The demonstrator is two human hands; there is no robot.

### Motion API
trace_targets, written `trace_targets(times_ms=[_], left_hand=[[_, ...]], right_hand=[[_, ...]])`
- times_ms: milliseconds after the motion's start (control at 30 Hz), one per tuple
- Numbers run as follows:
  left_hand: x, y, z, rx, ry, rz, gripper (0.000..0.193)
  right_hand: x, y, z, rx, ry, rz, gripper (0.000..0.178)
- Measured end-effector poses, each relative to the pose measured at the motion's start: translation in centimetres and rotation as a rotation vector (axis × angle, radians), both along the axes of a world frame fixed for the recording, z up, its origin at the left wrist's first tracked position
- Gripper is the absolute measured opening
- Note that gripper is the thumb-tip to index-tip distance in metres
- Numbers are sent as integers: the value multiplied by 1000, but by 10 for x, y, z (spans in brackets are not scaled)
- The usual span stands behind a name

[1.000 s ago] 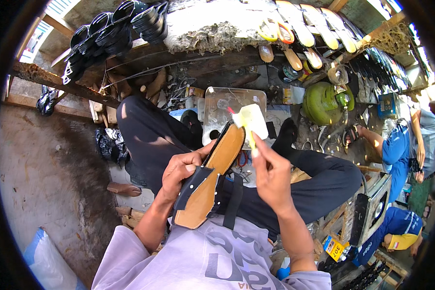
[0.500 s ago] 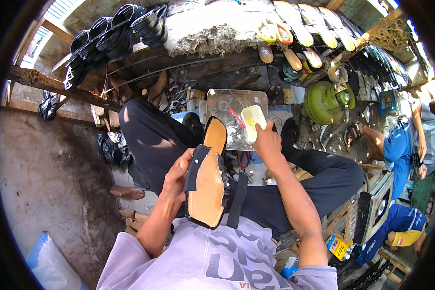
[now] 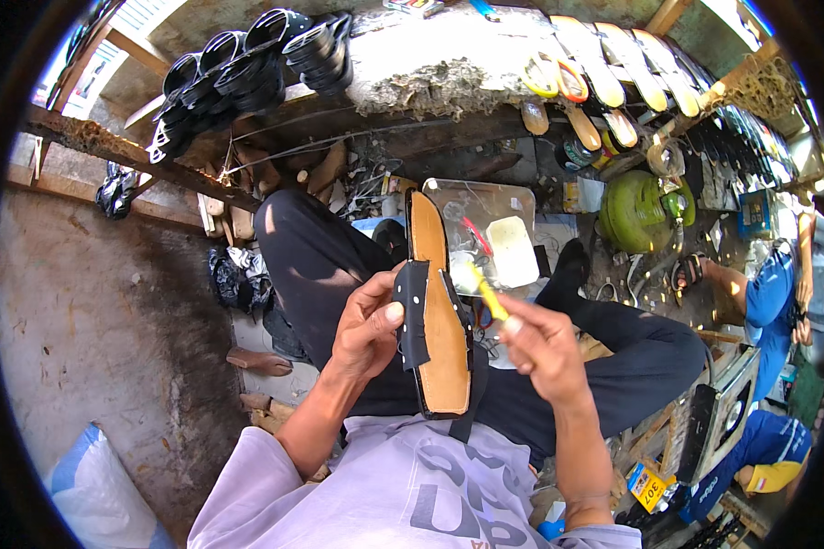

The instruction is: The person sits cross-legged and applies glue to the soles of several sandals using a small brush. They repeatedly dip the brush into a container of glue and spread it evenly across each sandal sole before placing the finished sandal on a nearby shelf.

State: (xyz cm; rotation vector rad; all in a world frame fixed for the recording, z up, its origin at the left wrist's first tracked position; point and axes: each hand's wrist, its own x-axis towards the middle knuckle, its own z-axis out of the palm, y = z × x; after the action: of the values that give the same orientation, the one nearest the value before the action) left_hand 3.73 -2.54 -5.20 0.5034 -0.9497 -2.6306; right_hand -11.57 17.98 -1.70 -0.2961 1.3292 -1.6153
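Note:
My left hand [image 3: 366, 329] grips a sandal [image 3: 446, 357] by its left side, thumb on top. Its tan insole faces up, and a black strap flap [image 3: 414, 316] with small metal studs lies across its edge. To the right of it, my right hand [image 3: 547, 352] is closed around a small yellow brush [image 3: 491, 300]. The pale brush tip, blurred by motion, is raised close to the sandal's upper right side without visible contact. A cream tray [image 3: 513, 254] sits beyond, in a clear plastic bin [image 3: 482, 186] along with a red-handled item [image 3: 475, 235].
Black sandal uppers [image 3: 243, 64] hang at the upper left. Pale soles [image 3: 588, 59] line the back bench, beside rolls of tape [image 3: 556, 80]. A green gas cylinder [image 3: 634, 215] stands right of the bin. Two other people [image 3: 771, 297] sit at the right. A white sack [image 3: 105, 489] leans at the lower left.
My right hand has come back from the cream tray toward the sandal, and the yellow brush now shows in it. The sandal has turned more upright in my left hand.

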Motion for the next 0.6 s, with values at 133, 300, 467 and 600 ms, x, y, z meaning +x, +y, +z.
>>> trace_targets(times_ms=[133, 300, 467, 600], left_hand=[[-5, 8, 11, -39, 58, -67, 45], [-4, 12, 21, -42, 31, -70, 42], [-2, 16, 28, -15, 22, 22, 37], [-1, 19, 33, 100, -26, 41, 42]], right_hand=[[17, -19, 19, 55, 470, -5, 34], [19, -20, 13, 16, 678, -53, 34], [27, -3, 15, -131, 833, -10, 34], [25, 5, 15, -218, 968, 28, 37]])
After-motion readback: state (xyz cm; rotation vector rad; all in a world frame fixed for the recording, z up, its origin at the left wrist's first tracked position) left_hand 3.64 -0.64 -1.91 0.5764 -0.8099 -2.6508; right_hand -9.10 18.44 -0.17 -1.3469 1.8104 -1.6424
